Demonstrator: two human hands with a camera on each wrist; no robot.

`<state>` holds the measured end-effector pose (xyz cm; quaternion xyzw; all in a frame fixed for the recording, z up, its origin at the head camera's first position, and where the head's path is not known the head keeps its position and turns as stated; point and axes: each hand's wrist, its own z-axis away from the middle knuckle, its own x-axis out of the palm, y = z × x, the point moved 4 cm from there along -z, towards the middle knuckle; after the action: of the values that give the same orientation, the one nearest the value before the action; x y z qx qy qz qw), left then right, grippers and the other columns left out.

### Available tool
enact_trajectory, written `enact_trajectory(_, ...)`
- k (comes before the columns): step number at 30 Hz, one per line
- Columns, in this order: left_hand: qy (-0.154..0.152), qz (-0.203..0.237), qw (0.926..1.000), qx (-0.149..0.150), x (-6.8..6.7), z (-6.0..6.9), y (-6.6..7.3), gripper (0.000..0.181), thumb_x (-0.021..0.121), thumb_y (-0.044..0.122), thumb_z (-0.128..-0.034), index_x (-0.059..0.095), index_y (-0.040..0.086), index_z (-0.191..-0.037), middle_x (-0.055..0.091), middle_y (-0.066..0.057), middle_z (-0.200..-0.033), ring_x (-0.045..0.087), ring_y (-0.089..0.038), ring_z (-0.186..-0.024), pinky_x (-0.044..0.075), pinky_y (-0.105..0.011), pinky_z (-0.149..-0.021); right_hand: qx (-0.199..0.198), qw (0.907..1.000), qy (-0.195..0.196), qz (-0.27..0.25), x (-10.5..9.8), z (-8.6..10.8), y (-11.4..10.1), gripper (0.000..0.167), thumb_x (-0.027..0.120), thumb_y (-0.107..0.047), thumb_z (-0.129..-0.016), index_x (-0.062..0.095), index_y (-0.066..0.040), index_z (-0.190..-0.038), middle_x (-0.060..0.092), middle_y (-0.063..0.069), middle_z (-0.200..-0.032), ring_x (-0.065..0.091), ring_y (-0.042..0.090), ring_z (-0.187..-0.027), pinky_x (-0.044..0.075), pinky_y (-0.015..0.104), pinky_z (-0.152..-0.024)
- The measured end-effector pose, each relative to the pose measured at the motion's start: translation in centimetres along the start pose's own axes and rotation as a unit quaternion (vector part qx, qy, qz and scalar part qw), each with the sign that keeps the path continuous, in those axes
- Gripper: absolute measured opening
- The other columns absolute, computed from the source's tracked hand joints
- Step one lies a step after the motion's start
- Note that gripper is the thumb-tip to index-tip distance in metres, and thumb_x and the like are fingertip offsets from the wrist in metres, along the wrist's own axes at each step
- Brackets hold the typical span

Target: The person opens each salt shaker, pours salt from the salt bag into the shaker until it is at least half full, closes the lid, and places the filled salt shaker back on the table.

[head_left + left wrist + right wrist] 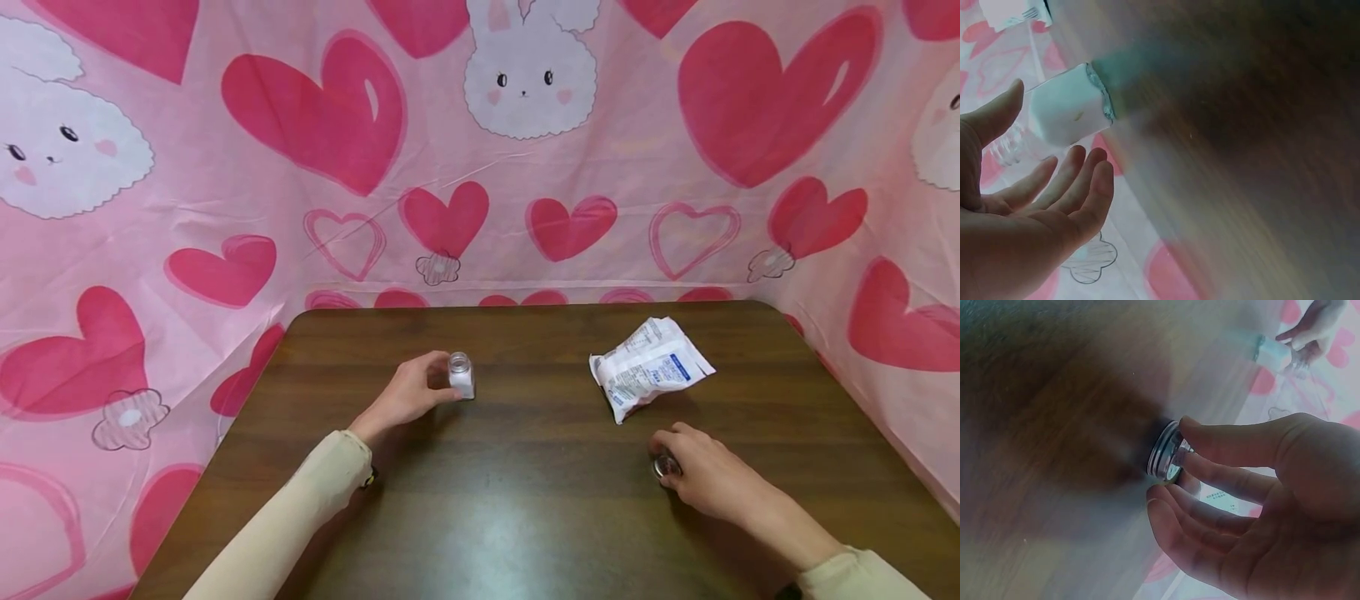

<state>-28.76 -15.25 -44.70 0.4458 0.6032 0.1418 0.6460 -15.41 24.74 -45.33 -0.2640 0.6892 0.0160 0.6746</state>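
A small clear glass jar (461,379) with white contents stands uncapped on the brown table (517,492). My left hand (408,387) is beside it, thumb near its front and fingers near its far side. In the left wrist view, the relaxed fingers (1100,181) show a small gap from the jar (1069,106). Over at the right, my right hand (712,471) holds a round silver metal lid (664,467) low at the tabletop. The right wrist view shows the lid (1163,453) between thumb and curled fingers.
A white printed plastic packet (648,367) lies crumpled behind my right hand, toward the back right of the table. Pink cloth (525,175) with hearts and rabbits hangs around the table's back and sides.
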Motion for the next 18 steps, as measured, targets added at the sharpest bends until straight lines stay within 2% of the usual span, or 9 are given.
enact_trajectory(8, 0.004, 0.011, 0.9996, -0.024, 0.1, -0.66, -0.28, 0.061, 0.088, 0.017, -0.0884, 0.06, 0.006, -0.141, 0.067, -0.012, -0.132, 0.065, -0.03, -0.118, 0.05, -0.051, -0.104, 0.014, 0.9997, -0.016, -0.007, 0.39, -0.08, -0.09, 0.034, 0.093, -0.001, -0.074, 0.069, -0.011, -0.096, 0.06, 0.001, -0.093, 0.059, 0.018, -0.079, 0.052, 0.043, -0.069)
enact_trajectory(18, -0.001, 0.028, 0.9995, -0.014, 0.53, -0.89, -0.49, 0.053, 0.088, 0.016, -0.0886, 0.064, 0.005, -0.135, 0.069, -0.011, -0.123, 0.066, -0.028, -0.109, 0.053, -0.05, -0.1, 0.003, 0.9998, -0.017, -0.005, 0.67, -0.16, -0.04, 0.036, 0.091, 0.003, -0.074, 0.068, -0.011, -0.098, 0.058, -0.001, -0.092, 0.056, 0.015, -0.079, 0.051, 0.04, -0.068)
